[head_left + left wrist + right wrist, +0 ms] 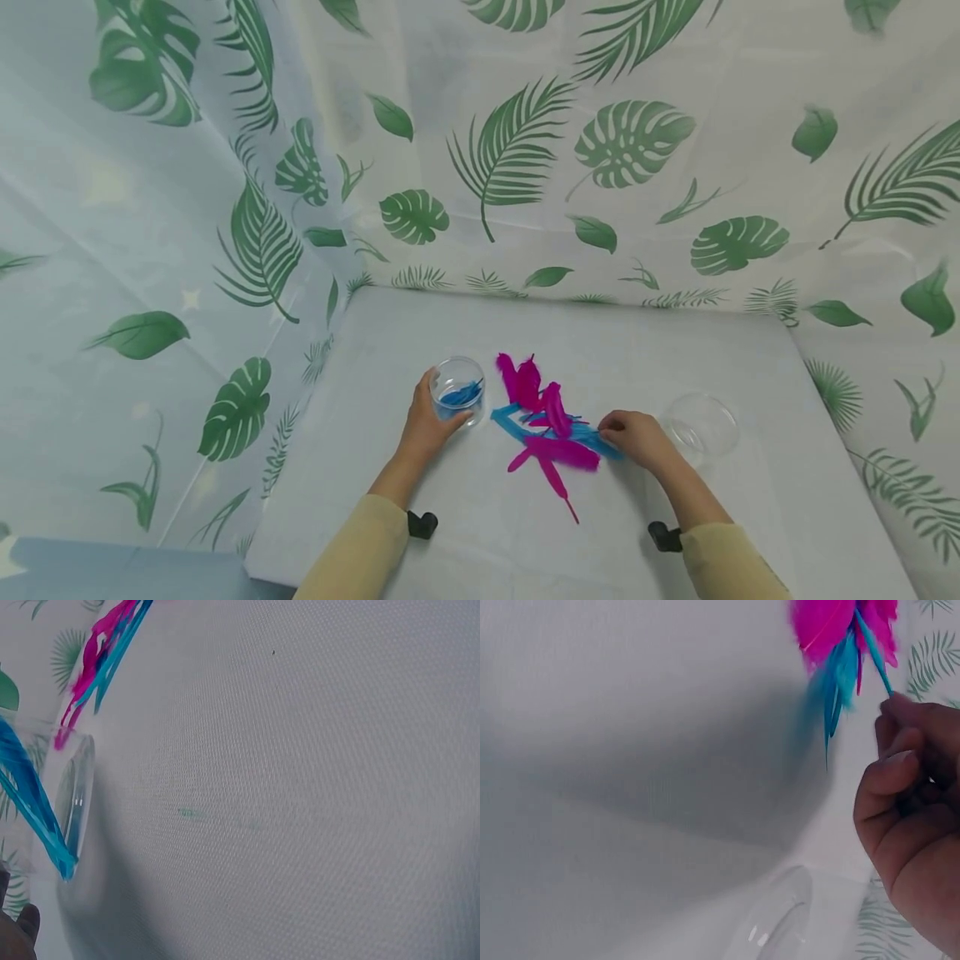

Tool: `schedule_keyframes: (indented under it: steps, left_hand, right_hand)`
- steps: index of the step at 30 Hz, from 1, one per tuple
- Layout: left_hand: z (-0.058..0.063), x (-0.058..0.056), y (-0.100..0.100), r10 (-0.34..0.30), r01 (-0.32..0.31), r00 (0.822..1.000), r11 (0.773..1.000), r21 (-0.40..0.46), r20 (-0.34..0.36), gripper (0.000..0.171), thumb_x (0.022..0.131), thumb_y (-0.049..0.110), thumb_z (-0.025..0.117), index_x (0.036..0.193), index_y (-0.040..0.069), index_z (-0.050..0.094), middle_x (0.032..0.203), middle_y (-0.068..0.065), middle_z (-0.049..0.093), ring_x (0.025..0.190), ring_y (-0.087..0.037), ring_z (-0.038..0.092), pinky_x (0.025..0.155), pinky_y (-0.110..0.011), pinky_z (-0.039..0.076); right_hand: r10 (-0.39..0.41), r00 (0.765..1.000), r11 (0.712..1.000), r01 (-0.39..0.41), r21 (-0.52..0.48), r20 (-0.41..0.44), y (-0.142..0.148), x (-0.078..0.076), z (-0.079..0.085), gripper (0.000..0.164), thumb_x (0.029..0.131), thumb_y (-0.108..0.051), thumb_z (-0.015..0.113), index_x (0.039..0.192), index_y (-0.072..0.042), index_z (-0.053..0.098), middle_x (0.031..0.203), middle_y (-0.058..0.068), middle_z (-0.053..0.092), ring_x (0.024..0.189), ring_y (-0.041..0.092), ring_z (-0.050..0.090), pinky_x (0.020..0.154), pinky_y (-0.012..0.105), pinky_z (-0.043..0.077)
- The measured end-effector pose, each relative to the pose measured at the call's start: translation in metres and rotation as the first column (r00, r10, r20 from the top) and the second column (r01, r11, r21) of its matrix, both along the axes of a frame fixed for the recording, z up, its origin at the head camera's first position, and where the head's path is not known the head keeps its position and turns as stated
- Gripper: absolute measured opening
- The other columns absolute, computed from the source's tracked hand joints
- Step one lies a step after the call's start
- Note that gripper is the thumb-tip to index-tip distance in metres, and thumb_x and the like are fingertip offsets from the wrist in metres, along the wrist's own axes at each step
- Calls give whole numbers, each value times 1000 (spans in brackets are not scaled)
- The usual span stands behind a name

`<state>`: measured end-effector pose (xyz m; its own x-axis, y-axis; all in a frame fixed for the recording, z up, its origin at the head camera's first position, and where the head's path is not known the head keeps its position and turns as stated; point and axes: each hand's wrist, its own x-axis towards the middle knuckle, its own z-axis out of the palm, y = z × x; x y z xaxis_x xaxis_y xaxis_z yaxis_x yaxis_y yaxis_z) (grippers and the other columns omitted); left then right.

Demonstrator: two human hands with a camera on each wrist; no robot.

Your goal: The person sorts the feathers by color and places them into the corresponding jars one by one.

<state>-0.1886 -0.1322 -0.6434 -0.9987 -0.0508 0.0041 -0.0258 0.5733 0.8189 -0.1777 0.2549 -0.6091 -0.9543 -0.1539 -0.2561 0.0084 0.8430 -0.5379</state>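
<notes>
My left hand [426, 427] holds a clear round cup [456, 362] by its side, left of a loose pile of feathers. Several blue feathers [459, 395] lie inside that cup, and the left wrist view shows them leaning against its wall [84, 780]. At the pile's right end, my right hand [636, 437] pinches a blue feather [873, 652] by its quill between thumb and fingertips. Magenta feathers [564, 452] and more blue feathers [510, 423] overlap on the table between the hands. The pile partly hides the far end of the pinched feather.
A second clear cup [703, 397] stands to the right, just beyond my right hand; no feathers show in it. The white table [360, 367] meets a leaf-printed curtain [517, 258] at its back edge. Similar sheeting hangs at the left.
</notes>
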Motion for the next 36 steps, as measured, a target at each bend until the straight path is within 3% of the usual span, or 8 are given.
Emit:
schedule_keyframes:
  steps: [5,8,18,22,25,30,36]
  left_hand:
    - [-1,-1,0,4,-4,1000,1000,-3,2,108,74,49,83,156,26,15,154,-12,37,141,-38,40,112,-58,36]
    - [-1,-1,1,0,0,1000,1000,0,-2,108,75,49,83,155,26,15,154,-12,37,141,-38,40,112,-58,36]
    - [-2,-2,0,-3,3,1000,1000,-7,-15,107,75,50,82,155,24,16,152,-13,39,140,-38,41,112,-57,37]
    - [-2,-2,-1,-9,9,1000,1000,-11,-26,107,75,50,82,155,23,15,152,-14,39,139,-39,41,112,-57,36]
    - [-2,-2,-2,-13,12,1000,1000,-8,-20,107,76,51,81,155,24,15,152,-14,38,140,-39,40,112,-57,36]
    - [-1,-2,-2,-16,16,1000,1000,-2,-17,106,76,50,82,155,24,16,152,-13,38,139,-38,41,112,-57,36]
    - [-2,-2,-2,-14,14,1000,1000,2,-23,107,76,50,82,155,23,16,151,-13,39,139,-38,41,112,-57,37]
  right_hand:
    - [-74,997,993,76,-95,30,0,-2,6,14,94,-23,65,102,-12,71,90,4,70,77,16,61,67,31,53]
    - [-96,993,988,103,-111,61,2,-4,22,17,95,-23,64,102,-10,70,87,7,69,70,15,61,62,29,50]
    - [-41,998,998,38,45,57,9,-11,117,14,95,-14,60,97,-3,67,81,8,65,71,18,61,61,31,53]
    - [-3,1000,990,1,142,18,8,-20,155,16,95,-12,58,97,1,67,81,12,65,72,21,59,59,33,51]
    - [15,1000,988,-12,153,-21,4,-29,175,16,95,-13,58,97,0,68,81,11,65,71,22,58,59,32,50]
    - [27,998,999,-25,35,-58,-16,-42,193,14,96,-18,60,99,-7,68,82,6,65,71,20,59,61,29,49]
    - [79,992,994,-85,-62,-97,-59,-60,187,14,96,-23,62,98,-11,69,82,6,65,69,19,59,62,30,50]
